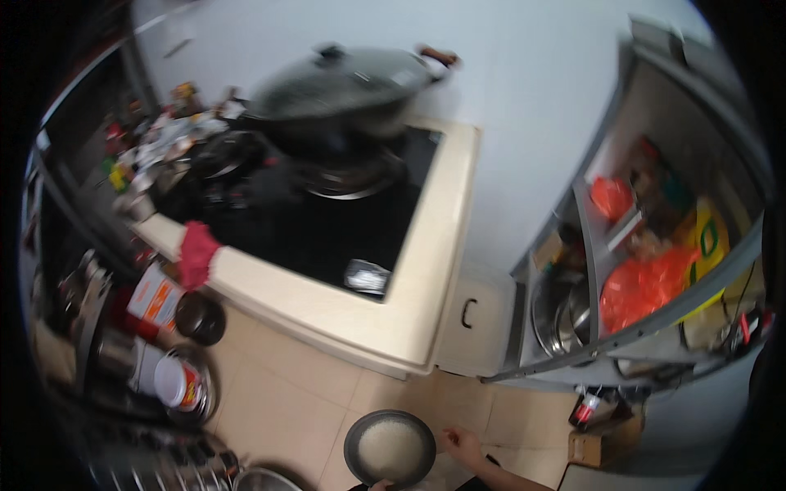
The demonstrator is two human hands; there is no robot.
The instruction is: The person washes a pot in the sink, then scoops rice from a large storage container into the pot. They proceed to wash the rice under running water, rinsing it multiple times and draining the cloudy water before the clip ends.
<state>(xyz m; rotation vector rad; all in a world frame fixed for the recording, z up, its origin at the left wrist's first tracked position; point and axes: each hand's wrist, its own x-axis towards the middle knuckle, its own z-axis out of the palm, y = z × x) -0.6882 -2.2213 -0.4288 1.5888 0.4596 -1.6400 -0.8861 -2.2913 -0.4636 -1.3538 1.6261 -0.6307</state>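
Note:
A round dark grey inner pot (354, 443) holds a layer of pale grains (390, 447) that look like rice. It is low in the picture, above the tiled floor. My left hand (381, 485) grips the pot's near rim; only the thumb shows, and the rest is hidden beneath or cut off by the frame. Just to the right of the pot, my right hand (464, 448) has its fingers curled. Blur hides whether anything is in it, and a small gap seems to separate it from the rim.
Ahead stands a cream counter (295, 307) with a black cooktop (331, 236) and a lidded wok (344, 86). At right, a grey metal shelf (586, 258) holds basins and red plastic bags (645, 285). Left are a white-lidded tub (172, 382) and a dark round pot (200, 318).

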